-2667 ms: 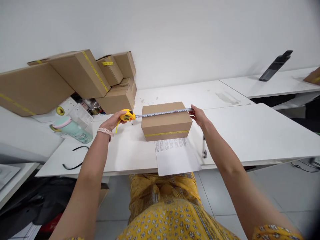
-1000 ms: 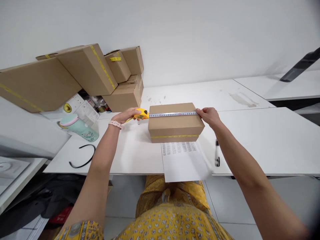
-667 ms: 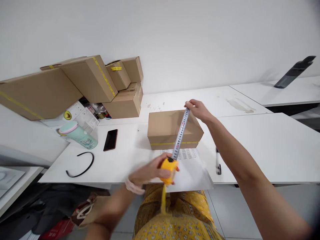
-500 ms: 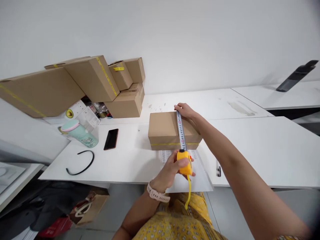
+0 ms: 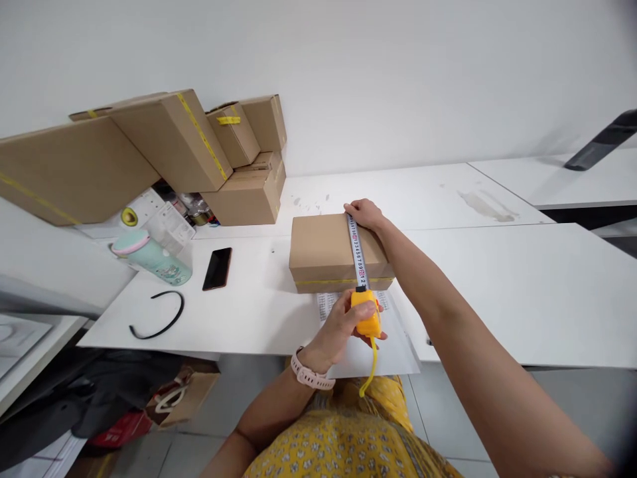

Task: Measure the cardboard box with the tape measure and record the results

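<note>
A closed brown cardboard box [image 5: 321, 242] with a yellow tape strip along its front side lies on the white table. My left hand [image 5: 341, 325] grips the yellow case of a tape measure [image 5: 365, 313], just in front of the box. The pulled-out metal blade runs across the box top to its far edge. There my right hand [image 5: 365, 214] pinches the blade's end against the box, its fingertips partly hidden. A yellow wrist strap dangles from the case. Under the case and the box's front lies a printed paper sheet [image 5: 393, 345].
Stacked cardboard boxes [image 5: 243, 196] stand at the back left by the wall. Nearer are a mint green tumbler [image 5: 162, 259], a dark phone [image 5: 217, 269] and a black headband [image 5: 176, 318]. A dark bottle [image 5: 600, 143] stands far right. A paper bag [image 5: 192, 392] is on the floor.
The view has shifted slightly. The tape case sits a little closer to the box's front, with slightly less blade showing. Both hands keep their holds.
</note>
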